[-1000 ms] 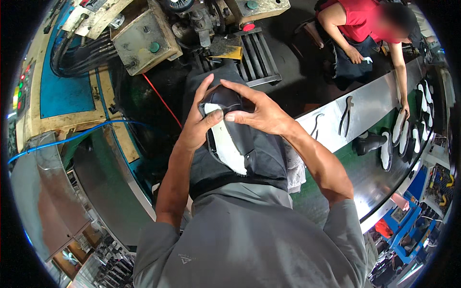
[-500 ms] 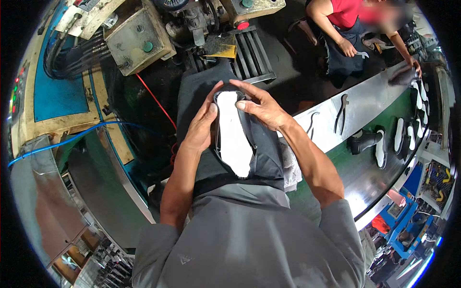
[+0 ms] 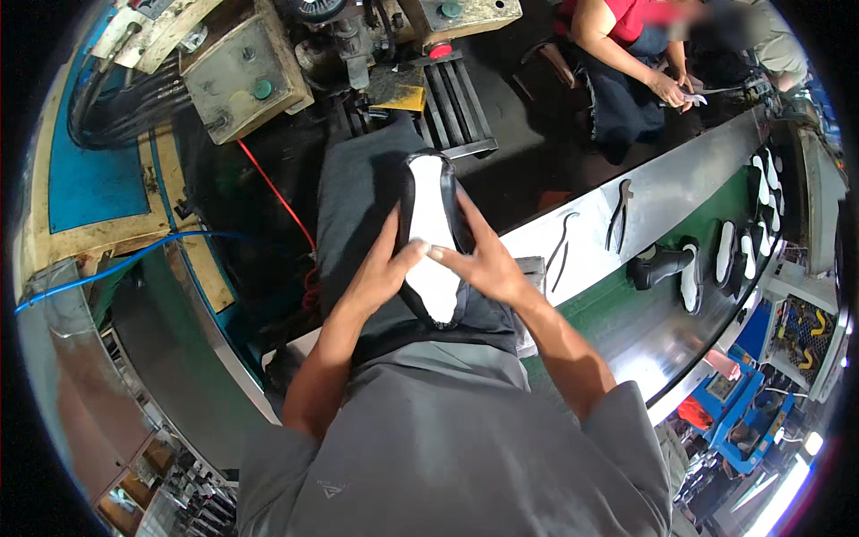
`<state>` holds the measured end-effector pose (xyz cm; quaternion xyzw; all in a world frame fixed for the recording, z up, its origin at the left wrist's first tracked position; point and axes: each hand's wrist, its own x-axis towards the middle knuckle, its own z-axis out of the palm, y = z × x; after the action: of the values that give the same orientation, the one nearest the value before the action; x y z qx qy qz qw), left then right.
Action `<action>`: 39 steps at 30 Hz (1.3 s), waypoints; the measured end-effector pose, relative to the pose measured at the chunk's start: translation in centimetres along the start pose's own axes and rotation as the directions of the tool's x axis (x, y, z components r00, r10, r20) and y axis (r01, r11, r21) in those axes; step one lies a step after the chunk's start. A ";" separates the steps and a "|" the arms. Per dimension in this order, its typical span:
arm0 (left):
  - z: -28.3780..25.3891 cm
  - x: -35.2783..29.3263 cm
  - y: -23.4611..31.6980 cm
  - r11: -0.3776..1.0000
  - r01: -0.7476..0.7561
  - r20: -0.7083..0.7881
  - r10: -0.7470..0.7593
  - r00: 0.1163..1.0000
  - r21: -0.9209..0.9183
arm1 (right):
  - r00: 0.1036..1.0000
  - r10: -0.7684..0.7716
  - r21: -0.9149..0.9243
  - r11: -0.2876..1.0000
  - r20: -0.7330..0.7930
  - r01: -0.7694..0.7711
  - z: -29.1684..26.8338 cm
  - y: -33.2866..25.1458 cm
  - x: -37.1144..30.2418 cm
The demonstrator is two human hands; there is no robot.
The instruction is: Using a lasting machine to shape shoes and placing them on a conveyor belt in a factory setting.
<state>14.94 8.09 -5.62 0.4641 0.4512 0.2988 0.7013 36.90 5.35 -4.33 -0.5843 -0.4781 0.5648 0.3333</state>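
Observation:
A black shoe upper with a white sole side (image 3: 429,201) lies over my lap, its white bottom facing up. From the left, my left hand (image 3: 380,273) grips its edge, the thumb pressed on the white surface near the middle. My right hand (image 3: 488,264) holds the opposite side, and its thumb tip meets the left one on the white. The fingers of both hands wrap round the black sides and are partly hidden beneath. Dark cloth (image 3: 358,188) covers my legs under the shoe.
To the right, pincers (image 3: 618,215) and a thin hand tool (image 3: 561,253) lie on a metal ledge (image 3: 689,166). A green conveyor belt (image 3: 595,313) carries several black shoes with white bottoms (image 3: 690,276). A machine (image 3: 242,76) stands ahead left. A co-worker (image 3: 626,72) sits at upper right holding a tool.
Both my hands have slid from the far end of the shoe toward its middle, thumbs now together on the white. The co-worker's reaching hand has drawn back from the belt to the tool.

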 end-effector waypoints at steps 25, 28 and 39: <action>-6.4 10.3 2.4 0.670 -0.194 -0.156 0.425 0.892 0.717 | 0.927 -0.198 -0.811 0.449 0.320 0.375 0.4 -4.9 -7.1; -7.4 10.7 1.8 0.670 -0.228 -0.145 0.453 0.880 0.707 | 0.915 -0.200 -0.784 0.471 0.351 0.404 -0.4 -5.3 -6.3; -18.1 26.2 22.9 0.916 -0.342 -0.333 0.262 0.906 -0.208 | 0.906 -0.423 -0.753 0.602 -0.018 0.266 -5.4 -14.1 -0.9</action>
<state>9.29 45.88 3.21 0.3819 0.4302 0.5279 0.6248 39.73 9.83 9.83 -0.6163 -0.7328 0.1891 0.2178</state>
